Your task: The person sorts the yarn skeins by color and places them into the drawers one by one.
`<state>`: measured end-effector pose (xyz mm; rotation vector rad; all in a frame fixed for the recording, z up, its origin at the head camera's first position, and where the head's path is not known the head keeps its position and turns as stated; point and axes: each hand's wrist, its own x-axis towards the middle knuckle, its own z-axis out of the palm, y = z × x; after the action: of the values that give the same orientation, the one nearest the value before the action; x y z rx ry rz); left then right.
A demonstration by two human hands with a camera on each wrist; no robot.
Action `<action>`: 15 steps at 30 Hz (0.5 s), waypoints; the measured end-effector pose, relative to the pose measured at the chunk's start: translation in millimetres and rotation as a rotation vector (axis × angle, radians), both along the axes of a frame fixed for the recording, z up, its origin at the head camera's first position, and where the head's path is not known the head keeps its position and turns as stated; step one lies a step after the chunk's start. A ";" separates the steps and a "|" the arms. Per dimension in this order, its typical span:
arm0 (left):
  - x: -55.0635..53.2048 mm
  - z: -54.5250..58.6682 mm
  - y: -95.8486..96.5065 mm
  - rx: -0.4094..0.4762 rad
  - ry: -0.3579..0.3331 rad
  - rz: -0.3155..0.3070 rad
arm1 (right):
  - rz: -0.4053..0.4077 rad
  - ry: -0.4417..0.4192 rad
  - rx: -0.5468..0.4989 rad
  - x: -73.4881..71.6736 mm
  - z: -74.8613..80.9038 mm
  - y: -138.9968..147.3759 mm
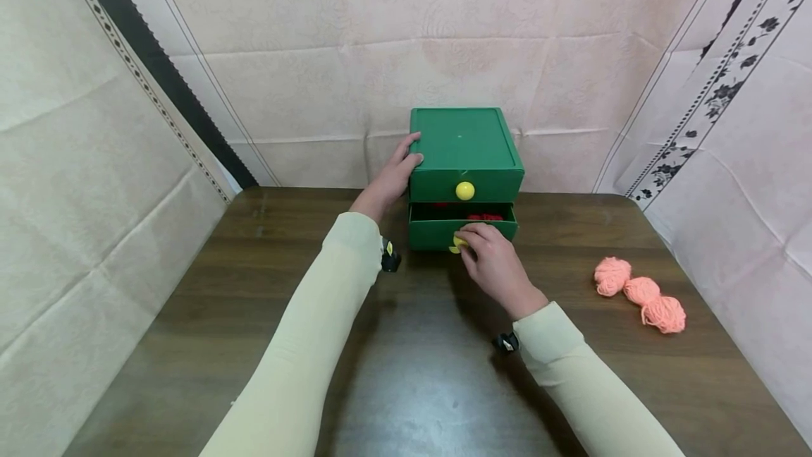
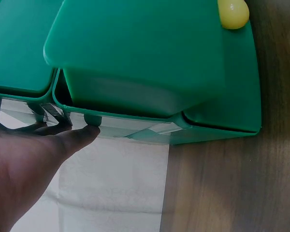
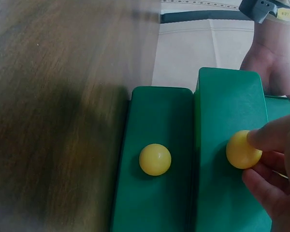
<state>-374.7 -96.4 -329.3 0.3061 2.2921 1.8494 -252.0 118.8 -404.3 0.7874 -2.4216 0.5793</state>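
Observation:
A small green drawer cabinet (image 1: pixel 459 136) stands at the back of the table. My left hand (image 1: pixel 390 178) rests against its left side, fingers extended near the top edge; in the left wrist view the thumb (image 2: pixel 82 137) touches that side. Below the top drawer (image 1: pixel 438 185), another drawer (image 1: pixel 428 237) is pulled partly out, with something red (image 1: pixel 485 217) inside, its kind unclear. My right hand (image 1: pixel 497 263) pinches this drawer's round yellow knob (image 3: pixel 242 151) between thumb and fingers. The right wrist view also shows a pushed-in drawer (image 3: pixel 154 121) beneath it with its own yellow knob (image 3: pixel 155 160).
Three balls of salmon-pink yarn (image 1: pixel 642 292) lie in a row on the right side of the brown wooden table (image 1: pixel 285 288). Pale patterned cloth (image 1: pixel 304 69) hangs behind the cabinet and at both sides.

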 end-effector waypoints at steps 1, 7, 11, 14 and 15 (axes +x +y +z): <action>0.0 0.0 0.0 -0.001 0.002 0.000 | -0.002 -0.002 -0.002 -0.8 0.0 -0.3; 0.2 -0.2 0.1 0.000 0.007 -0.001 | -0.019 0.000 -0.015 -5.2 -0.7 -2.2; 0.1 -0.6 0.3 0.005 0.009 -0.001 | -0.026 0.008 -0.011 -8.7 -1.8 -2.8; 0.2 -0.8 0.8 0.009 0.017 0.000 | -0.030 0.003 -0.016 -11.3 -2.3 -3.2; 0.2 -1.0 0.9 0.011 0.019 0.001 | -0.031 0.000 -0.019 -12.1 -2.4 -3.5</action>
<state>-374.5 -95.5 -330.3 0.3259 2.2952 1.8682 -264.1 115.4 -406.7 0.7400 -2.4207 0.5896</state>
